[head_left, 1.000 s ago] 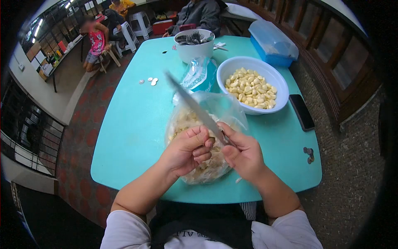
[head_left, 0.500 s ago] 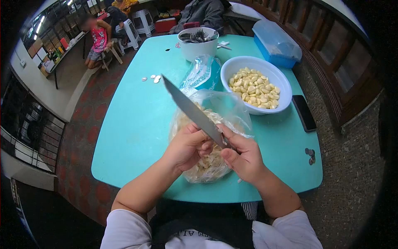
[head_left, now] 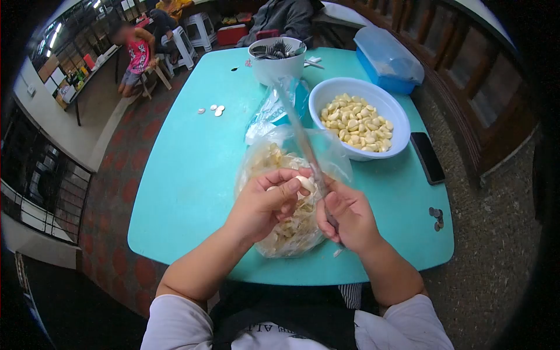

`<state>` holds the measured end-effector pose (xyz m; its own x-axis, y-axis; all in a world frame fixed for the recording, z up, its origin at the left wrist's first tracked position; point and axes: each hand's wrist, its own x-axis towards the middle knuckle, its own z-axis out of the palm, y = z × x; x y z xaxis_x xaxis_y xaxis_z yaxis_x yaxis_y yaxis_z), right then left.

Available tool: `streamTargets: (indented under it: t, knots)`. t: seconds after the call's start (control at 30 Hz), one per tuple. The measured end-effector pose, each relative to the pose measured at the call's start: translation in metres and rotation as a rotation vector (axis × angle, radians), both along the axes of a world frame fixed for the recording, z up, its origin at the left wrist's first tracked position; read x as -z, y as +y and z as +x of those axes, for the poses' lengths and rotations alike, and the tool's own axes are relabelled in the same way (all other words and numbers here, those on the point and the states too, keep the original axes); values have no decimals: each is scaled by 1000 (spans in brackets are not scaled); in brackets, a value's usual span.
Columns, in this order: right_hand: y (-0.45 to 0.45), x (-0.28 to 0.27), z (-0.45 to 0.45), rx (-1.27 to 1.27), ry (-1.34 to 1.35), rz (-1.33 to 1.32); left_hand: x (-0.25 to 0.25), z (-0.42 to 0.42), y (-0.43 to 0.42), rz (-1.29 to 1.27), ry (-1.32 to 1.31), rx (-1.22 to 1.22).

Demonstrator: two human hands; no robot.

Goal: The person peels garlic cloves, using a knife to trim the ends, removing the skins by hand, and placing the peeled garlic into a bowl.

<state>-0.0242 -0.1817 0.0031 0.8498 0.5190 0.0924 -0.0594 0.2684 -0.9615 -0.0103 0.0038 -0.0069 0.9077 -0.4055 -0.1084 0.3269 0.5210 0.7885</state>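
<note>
In the head view, our landmark is the plastic bag (head_left: 337,156). Over it, our left hand (head_left: 265,198) pinches a garlic clove (head_left: 305,185) between thumb and finger. To the bag's right, our right hand (head_left: 352,217) has its fingers closed around the near end of the knife (head_left: 303,139). The knife's long axis runs away from us across the bag, its blurred tip leaning left. The clove sits at our left fingertips, just left of the knife; whether they touch, we cannot tell.

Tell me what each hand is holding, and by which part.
The right hand holds a knife by its handle. The left hand holds a pale garlic clove by one end, the other end sticking out.
</note>
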Motion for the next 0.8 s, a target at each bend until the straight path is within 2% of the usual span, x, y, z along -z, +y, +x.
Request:
streamTargets:
  t: [0.13, 0.33, 0.53, 0.8]
  knots:
    - [-5, -1, 5, -34, 103, 95, 6, 4, -2, -40, -31, -54]
    - [-8, 0, 10, 6, 21, 66, 5, 7, 6, -50, -54, -50]
    - [4, -9, 5, 66, 78, -43, 5, 11, 5, -55, -39, -98]
    - [3, -3, 9, -11, -7, -183, 5, 12, 4, 14, -59, -165]
